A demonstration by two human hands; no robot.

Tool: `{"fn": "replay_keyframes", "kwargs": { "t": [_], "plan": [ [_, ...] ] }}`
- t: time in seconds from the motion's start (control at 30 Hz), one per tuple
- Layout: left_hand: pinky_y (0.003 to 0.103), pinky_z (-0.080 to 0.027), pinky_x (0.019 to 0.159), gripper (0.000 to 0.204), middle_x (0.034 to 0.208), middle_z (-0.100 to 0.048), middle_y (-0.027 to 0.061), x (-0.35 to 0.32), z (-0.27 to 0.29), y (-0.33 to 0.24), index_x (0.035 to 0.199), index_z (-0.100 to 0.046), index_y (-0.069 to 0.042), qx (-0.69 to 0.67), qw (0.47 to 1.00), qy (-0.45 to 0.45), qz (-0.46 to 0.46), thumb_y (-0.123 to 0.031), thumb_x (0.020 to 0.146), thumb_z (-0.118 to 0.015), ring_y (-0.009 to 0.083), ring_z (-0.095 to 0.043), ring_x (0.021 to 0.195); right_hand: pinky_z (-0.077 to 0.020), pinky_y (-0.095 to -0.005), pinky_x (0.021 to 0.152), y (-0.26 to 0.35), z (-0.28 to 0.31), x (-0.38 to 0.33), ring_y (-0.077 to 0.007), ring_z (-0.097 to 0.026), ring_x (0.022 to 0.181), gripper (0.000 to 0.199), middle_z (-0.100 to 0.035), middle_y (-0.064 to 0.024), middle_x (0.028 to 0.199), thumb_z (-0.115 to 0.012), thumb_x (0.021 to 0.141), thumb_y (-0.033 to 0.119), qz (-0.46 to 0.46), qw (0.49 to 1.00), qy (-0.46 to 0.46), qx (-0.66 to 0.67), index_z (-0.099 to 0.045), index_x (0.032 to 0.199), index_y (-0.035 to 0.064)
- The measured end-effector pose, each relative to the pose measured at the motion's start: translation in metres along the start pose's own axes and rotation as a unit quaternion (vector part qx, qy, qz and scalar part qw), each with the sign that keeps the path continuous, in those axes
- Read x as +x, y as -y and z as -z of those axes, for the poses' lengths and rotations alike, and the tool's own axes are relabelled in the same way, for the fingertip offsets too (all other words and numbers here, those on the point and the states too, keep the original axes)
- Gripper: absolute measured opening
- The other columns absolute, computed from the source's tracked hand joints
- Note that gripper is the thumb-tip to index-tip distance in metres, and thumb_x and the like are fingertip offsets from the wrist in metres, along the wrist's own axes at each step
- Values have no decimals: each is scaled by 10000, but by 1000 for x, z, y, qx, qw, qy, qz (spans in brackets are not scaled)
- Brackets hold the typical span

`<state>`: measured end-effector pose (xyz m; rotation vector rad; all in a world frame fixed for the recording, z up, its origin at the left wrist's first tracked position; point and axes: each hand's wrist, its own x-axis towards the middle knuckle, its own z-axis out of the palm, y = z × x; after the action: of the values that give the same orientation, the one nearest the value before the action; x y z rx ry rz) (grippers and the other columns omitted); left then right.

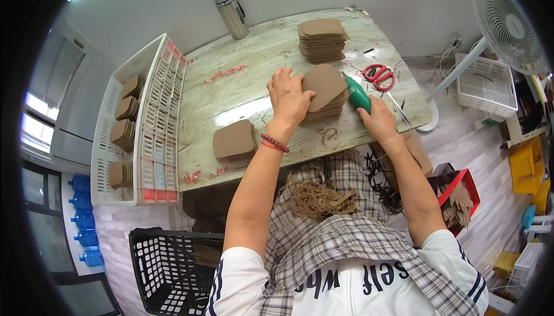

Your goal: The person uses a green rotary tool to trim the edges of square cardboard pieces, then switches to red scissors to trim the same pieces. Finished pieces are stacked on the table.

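The left hand (pixel 287 98) lies open and flat, fingers spread, pressing down on the left edge of the stack of brown cardboard pieces (pixel 326 90) just above the middle of the frame. The right hand (pixel 378 121) is closed around a green tool (pixel 357 94), whose long axis runs up and to the left so its tip meets the stack's right edge. The stack sits between the two hands, touching both, on the pale table (pixel 242 94).

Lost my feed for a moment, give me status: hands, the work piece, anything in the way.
Left hand flat on brown cardboard stack. Right hand grips green tool at stack's edge. Red scissors lie close by, apart from both.
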<state>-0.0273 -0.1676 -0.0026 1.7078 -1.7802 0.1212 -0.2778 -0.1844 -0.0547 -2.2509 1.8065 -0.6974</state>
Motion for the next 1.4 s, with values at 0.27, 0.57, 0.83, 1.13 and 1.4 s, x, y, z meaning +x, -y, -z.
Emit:
{"fn": "replay_keyframes", "kwargs": {
  "t": [0.27,0.57,0.83,1.13,1.4],
  "plan": [
    [409,-337,876,329,897,-514,64,5,21,-22,801,-524,-84,-134,990,-48,14,-95,594,-779,288,-439,974,-456,-293,605,-5,56,-45,-145,-573,654,352,-601,-58,748,-659,858,338,-191,901,123,370,-600,915,-5],
    [301,-485,907,291,1111,-604,69,-58,59,-65,1169,-493,-16,-793,539,-145,245,1,893,-586,180,-584,1018,-449,-223,587,37,119,-116,-69,-542,637,243,-629,-46,804,-615,896,196,-124,860,166,466,-556,1030,3],
    [332,-475,970,346,1164,-601,52,-82,48,-75,1207,-516,-48,-838,427,-196,278,22,879,-600,196,-571,1090,-440,-211,566,63,123,-148,-55,-518,625,420,-578,-10,775,-676,881,280,-95,854,146,490,-564,1154,-19],
    [346,-476,984,324,1152,-608,58,-83,43,-80,1184,-529,-52,-861,390,-191,264,25,877,-600,201,-575,1086,-418,-215,562,71,123,-155,-51,-496,638,436,-561,2,752,-674,886,265,-78,852,142,498,-551,1190,-23],
    [344,-488,972,332,1151,-609,68,-91,35,-86,1179,-525,-51,-860,395,-167,277,45,870,-599,210,-582,1085,-424,-218,559,72,126,-152,-56,-510,632,446,-570,-7,744,-677,880,282,-79,865,125,480,-559,1182,-24]
  ]
}}
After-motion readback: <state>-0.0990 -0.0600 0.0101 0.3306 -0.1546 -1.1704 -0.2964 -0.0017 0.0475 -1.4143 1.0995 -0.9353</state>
